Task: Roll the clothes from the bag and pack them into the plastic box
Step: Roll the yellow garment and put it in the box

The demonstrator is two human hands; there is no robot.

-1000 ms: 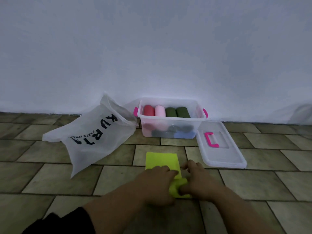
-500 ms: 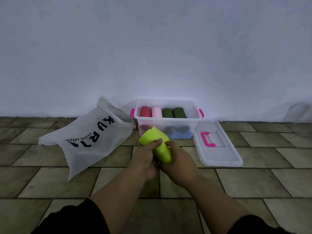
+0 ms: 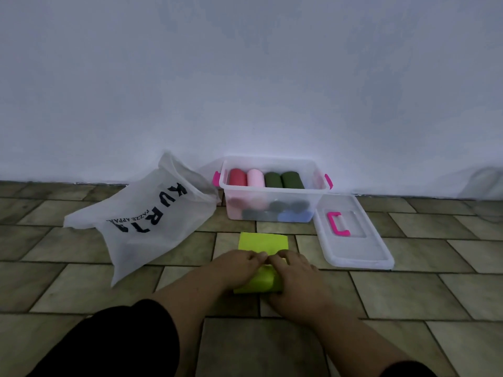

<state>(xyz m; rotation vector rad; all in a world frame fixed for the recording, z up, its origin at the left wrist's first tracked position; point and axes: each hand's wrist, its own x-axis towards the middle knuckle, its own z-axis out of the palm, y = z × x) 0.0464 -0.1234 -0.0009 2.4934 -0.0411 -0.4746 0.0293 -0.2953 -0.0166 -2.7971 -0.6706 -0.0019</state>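
The left hand [image 3: 239, 269] and right hand [image 3: 296, 278] lie side by side, fingers curled over the rolled near end of the lime-green folded cloth [image 3: 262, 242] on the tiled floor [image 3: 81, 289]. Its flat remainder stretches straight ahead of the fingers, toward the clear plastic box [image 3: 275, 189] of rolled clothes [image 3: 255, 178]; the roll's axis runs left-right

Cloth [image 3: 262, 242]: lime yellow, plain.
Plastic box [image 3: 317, 198]: clear, pink latches.
Rolled clothes [image 3: 255, 178]: red, pale pink, two dark green; grey and blue below.
Lid [image 3: 353, 251]: clear, pink handle.
Bag [image 3: 141, 227]: milky white, black lettering.
Your sleeve [image 3: 122, 344]: black.
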